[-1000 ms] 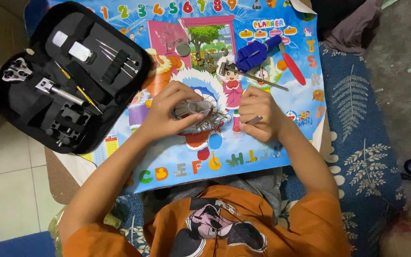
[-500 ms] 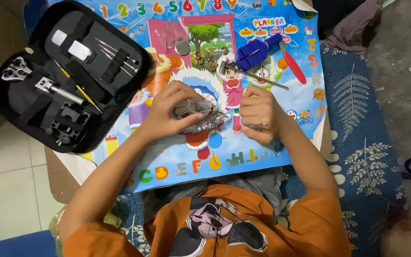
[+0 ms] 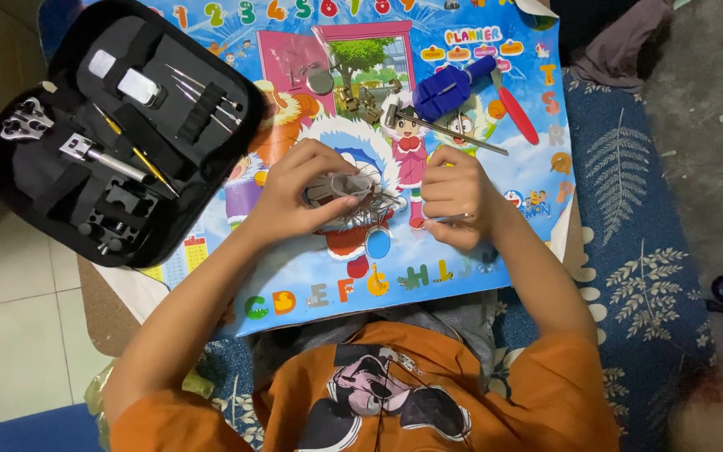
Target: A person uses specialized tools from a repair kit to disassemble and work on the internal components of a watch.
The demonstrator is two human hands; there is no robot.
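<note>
My left hand (image 3: 299, 194) grips a metal wristwatch (image 3: 346, 194) with a link band, held just above a colourful cartoon poster (image 3: 479, 259) that covers a small table. My right hand (image 3: 455, 199) is curled shut a little to the right of the watch and pinches a thin metal pin-like tool (image 3: 453, 219), which pokes out by the fingers. The watch band hangs down toward the poster between both hands.
An open black tool case (image 3: 115, 134) with tweezers, screwdrivers and holders lies at the left. A blue watch tool (image 3: 449, 85), a small hammer (image 3: 441, 127) and a red-handled tool (image 3: 519, 115) lie at the poster's top. A patterned blue rug (image 3: 638, 251) is on the right.
My right hand has drawn slightly away from the watch, to the right, and closed tighter. The left hand keeps the watch in the same place.
</note>
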